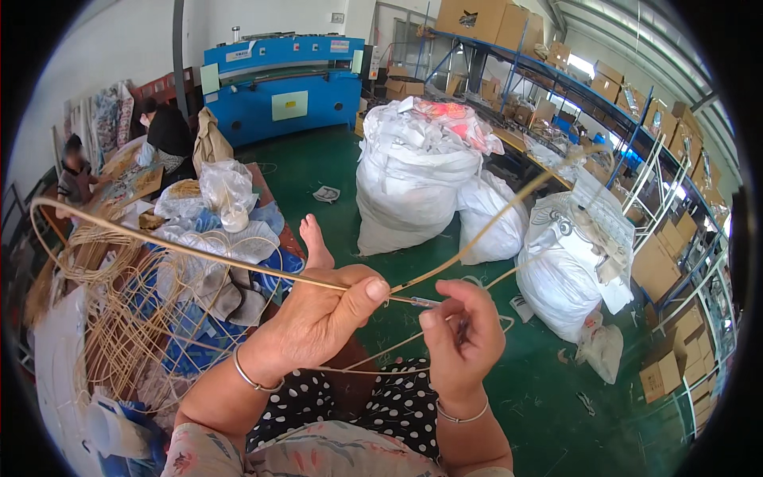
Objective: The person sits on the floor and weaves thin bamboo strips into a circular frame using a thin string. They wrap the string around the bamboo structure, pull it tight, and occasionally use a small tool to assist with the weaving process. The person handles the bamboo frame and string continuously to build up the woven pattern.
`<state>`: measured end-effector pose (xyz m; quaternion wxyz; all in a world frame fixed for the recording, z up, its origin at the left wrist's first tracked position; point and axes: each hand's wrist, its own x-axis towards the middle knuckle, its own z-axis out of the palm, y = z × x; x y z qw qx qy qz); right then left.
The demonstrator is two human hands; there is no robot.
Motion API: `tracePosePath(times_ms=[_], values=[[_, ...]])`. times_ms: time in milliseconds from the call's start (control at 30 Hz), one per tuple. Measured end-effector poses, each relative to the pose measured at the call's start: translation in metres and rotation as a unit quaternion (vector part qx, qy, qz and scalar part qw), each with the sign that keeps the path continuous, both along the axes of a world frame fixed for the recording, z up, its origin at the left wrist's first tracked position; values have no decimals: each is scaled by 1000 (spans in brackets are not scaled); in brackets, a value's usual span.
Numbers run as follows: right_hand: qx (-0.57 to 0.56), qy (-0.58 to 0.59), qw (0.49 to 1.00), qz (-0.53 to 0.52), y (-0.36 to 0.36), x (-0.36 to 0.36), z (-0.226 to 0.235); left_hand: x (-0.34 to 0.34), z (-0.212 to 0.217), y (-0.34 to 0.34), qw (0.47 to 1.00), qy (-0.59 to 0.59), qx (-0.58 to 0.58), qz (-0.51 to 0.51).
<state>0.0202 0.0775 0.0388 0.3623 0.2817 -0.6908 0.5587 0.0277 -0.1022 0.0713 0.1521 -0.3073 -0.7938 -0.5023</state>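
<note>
My left hand [318, 322] pinches a long, thin tan cane strip [207, 256] between thumb and fingers, in front of my lap. The cane bends into a loop at the far left, and other lengths of it cross at my fingertips and reach up to the right. Close beside it, my right hand [467, 338] is closed with thumb and forefinger together at a small, shiny, see-through piece [425, 302] lying along the cane. Whatever else sits inside the curled right fingers is partly hidden.
Many bent cane frames [131, 318] lie heaped on the table at left, near a white jug [119, 429]. Two people [168, 131] sit beyond. Big white sacks [417, 179] stand on the green floor [318, 219], with a blue machine [286, 107] behind and shelves of cartons [608, 83] right.
</note>
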Motion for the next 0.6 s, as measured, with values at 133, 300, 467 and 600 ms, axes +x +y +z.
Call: tracePosePath(times_ms=[133,300,467,600], values=[[43,-16,999,-12,-9,8,-7,3,-6,7,995,-34,95,8],[-14,-129,987,95,-30,9,-6,6,-11,15,993,58,95,38],[6,-58,976,210,-21,9,-14,12,-10,8,996,-4,84,21],[135,2,961,243,-6,15,-1,12,-14,3,992,-22,115,34]])
